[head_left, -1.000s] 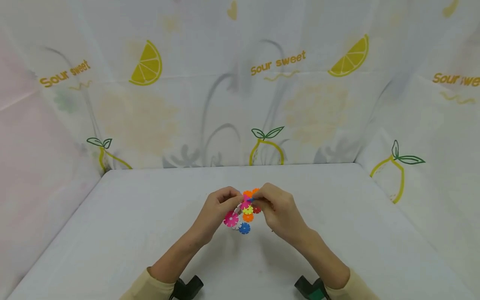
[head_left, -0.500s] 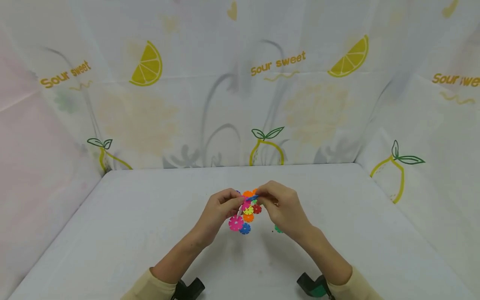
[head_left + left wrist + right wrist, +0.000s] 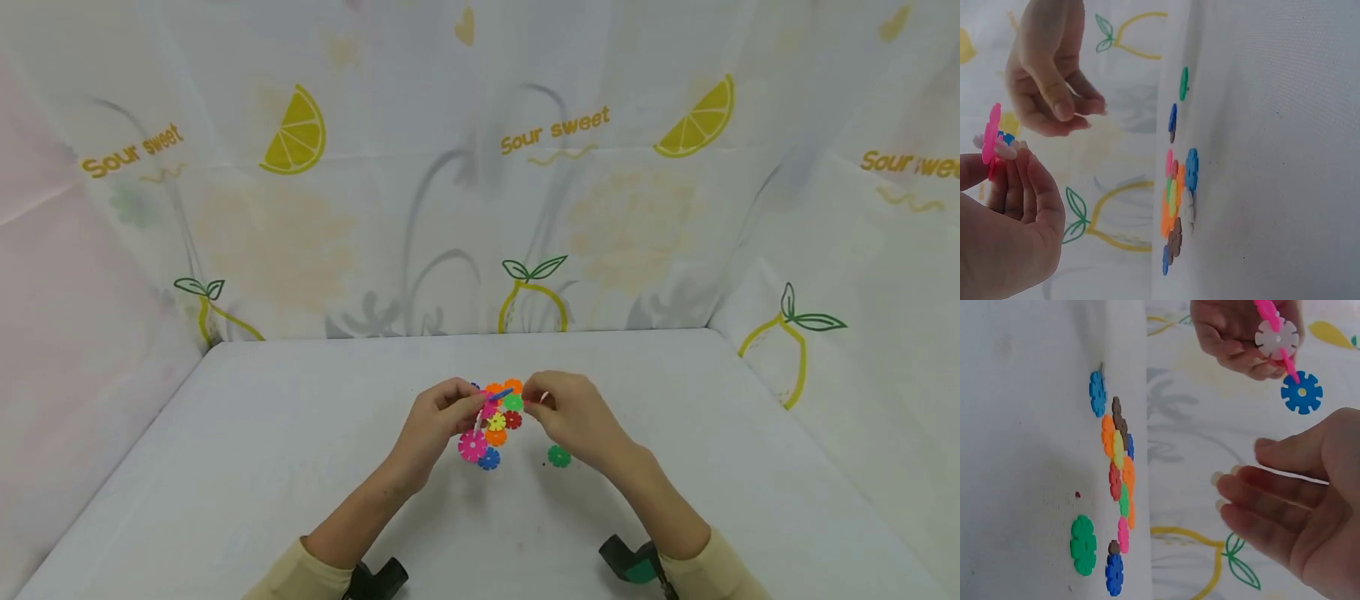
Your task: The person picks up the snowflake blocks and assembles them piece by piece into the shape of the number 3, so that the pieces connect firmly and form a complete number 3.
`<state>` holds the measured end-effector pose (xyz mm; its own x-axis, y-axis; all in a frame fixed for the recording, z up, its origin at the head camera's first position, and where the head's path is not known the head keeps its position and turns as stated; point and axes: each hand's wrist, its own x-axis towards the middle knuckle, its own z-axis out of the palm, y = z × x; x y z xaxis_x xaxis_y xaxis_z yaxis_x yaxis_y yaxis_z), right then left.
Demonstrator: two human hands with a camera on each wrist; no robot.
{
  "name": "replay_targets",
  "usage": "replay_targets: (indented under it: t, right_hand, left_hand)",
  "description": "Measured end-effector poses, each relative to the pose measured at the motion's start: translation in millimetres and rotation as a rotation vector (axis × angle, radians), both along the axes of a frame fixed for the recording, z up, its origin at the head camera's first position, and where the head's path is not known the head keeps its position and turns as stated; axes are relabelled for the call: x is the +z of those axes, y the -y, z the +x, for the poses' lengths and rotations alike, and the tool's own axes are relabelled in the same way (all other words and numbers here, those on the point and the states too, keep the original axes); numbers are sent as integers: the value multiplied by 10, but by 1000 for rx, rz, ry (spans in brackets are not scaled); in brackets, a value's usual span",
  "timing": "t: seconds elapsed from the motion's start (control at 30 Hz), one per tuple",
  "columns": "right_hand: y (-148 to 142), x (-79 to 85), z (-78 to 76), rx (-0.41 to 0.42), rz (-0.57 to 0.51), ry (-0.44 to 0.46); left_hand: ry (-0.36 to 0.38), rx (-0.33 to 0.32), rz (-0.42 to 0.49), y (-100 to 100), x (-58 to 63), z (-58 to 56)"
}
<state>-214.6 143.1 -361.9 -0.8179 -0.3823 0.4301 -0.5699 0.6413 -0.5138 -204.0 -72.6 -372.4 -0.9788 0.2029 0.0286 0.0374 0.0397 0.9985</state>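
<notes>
A short chain of slotted snowflake discs, pink, white (image 3: 1277, 339), pink and blue (image 3: 1302, 392), is pinched between the thumb and fingers of my left hand (image 3: 431, 429). The blue disc sits at the chain's right end, and a pink disc (image 3: 472, 446) hangs lowest in the head view. Just to the right is my right hand (image 3: 581, 421), apart from the chain. Its fingers (image 3: 1266, 500) are loosely bent and hold nothing in the right wrist view. Both hands are raised above the table.
Loose discs lie on the white table (image 3: 262, 467) behind and below the hands: yellow (image 3: 496, 422), red (image 3: 513, 420), light green (image 3: 513, 402), orange (image 3: 496, 437) and blue (image 3: 489, 459) among them. A green disc (image 3: 558, 456) lies apart at right. A printed curtain (image 3: 375, 208) surrounds the table.
My right hand has let go of the blue disc and drawn a little to the right. The disc stays on the chain in my left hand. The green disc has come into view.
</notes>
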Motion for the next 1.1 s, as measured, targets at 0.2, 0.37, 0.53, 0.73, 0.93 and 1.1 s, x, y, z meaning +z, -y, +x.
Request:
replay_targets:
  t: [0.2,0.37,0.53,0.73,0.93,1.1]
  right_hand:
    - [-24,-26,-21,-83,220,286]
    - [-42,-62,-37,-107,309,377]
    - [-85,-94,-28,-111,394,466]
    - [-114,-168,-26,-76,449,519]
    - [-107,-226,-39,-66,454,508]
    - [-104,-235,-44,-67,433,513]
  left_hand:
    - [3,18,-9,4,-23,-8]
    - [5,15,-1,11,-29,-24]
    - [4,30,-1,16,-29,-31]
    - [15,40,0,14,-45,-43]
    - [17,33,11,10,-66,-52]
    - [30,15,34,3,-99,-60]
